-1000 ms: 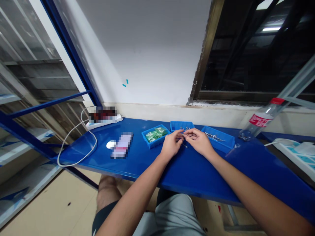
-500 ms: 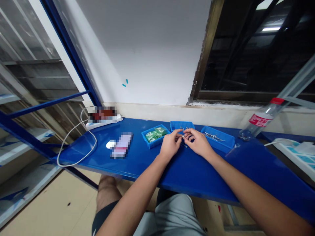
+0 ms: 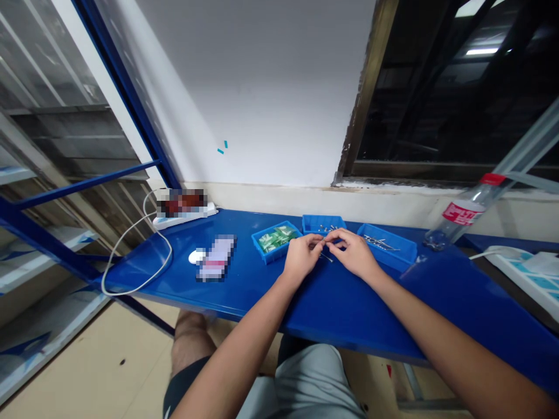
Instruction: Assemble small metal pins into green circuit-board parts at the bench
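Observation:
My left hand [image 3: 304,255] and my right hand [image 3: 349,251] meet above the blue table, their thumbs and fingers pinched tip to tip. What lies between the fingertips is too small to make out. Just below them shows a thin metal pin [image 3: 327,258]; whether it is held or rests on the table I cannot tell. Left of my hands is a blue bin [image 3: 267,258] of green-and-white packets [image 3: 278,237]. Behind them, a second blue bin [image 3: 311,222] contains small metal parts [image 3: 334,228]. To the right, a third blue bin [image 3: 406,251] has thin metal rods [image 3: 381,243] in it.
On the left of the table [image 3: 244,291] lie a blurred-out flat item [image 3: 217,258], a round white object [image 3: 196,256] and a white cable [image 3: 131,293]. A power strip [image 3: 186,217] is by the wall. A plastic bottle [image 3: 463,212] leans at right.
My right hand's fingers have closed in toward my left fingertips, and the two hands now meet more tightly. The bins and other items have stayed put.

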### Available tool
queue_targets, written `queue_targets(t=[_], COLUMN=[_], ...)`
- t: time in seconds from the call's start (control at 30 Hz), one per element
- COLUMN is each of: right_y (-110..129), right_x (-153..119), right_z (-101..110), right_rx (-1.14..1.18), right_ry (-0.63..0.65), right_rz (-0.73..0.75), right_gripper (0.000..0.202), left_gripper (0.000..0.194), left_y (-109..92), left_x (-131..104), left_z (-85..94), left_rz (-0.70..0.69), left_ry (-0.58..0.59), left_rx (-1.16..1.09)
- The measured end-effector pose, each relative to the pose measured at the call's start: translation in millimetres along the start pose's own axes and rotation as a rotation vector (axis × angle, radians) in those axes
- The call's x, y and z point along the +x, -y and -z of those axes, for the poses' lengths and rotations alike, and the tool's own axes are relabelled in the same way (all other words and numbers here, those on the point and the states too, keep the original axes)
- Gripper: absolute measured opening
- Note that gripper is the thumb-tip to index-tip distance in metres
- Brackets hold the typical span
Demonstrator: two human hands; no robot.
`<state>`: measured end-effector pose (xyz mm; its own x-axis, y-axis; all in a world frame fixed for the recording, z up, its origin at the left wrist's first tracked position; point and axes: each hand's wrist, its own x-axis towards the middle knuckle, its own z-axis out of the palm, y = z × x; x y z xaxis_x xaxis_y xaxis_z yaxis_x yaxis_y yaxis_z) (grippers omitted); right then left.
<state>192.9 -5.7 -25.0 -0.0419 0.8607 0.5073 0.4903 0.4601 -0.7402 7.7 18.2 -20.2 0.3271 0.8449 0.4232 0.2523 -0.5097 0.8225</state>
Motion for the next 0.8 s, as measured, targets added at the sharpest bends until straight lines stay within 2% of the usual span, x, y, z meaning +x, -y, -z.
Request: queue_targets(t=[0.17,0.4,0.6,0.7,0.8], right_y=[-2.0,-9.9,-12.9,-10.5,-7.2], right_x=[0.1,2.5,1.4,0.9,0.8], right_z=[-2.8,-4.1,-4.7,-4.1,-2.9], right_rx=[0.099,0.201,0.11,0.027,-0.009], right_ry=[-0.044,-0.04,-0.005,0.018,-0.024], right_rz=[-0.105,-0.128,-0.104,-0.039,-0.039], right_gripper=[0.02,0.023,0.025,0.021,0.017], left_gripper=[0.019,0.023,0.02,0.013,0.008], left_y=[2.3,3.0,1.2,-1.7,-5.7], left_x=[1.4,1.7,0.8,0.0,-1.0], left_z=[-0.4,-1.9,-2.7,-1.7,-0.4], left_rz=[-0.001,-0.011,-0.037,-0.016,0.005], left_ry=[-0.003,-0.03,-0.029,-0.052,-0.072], left_rx=[-0.009,-0.022,-0.099,-0.062,-0.009])
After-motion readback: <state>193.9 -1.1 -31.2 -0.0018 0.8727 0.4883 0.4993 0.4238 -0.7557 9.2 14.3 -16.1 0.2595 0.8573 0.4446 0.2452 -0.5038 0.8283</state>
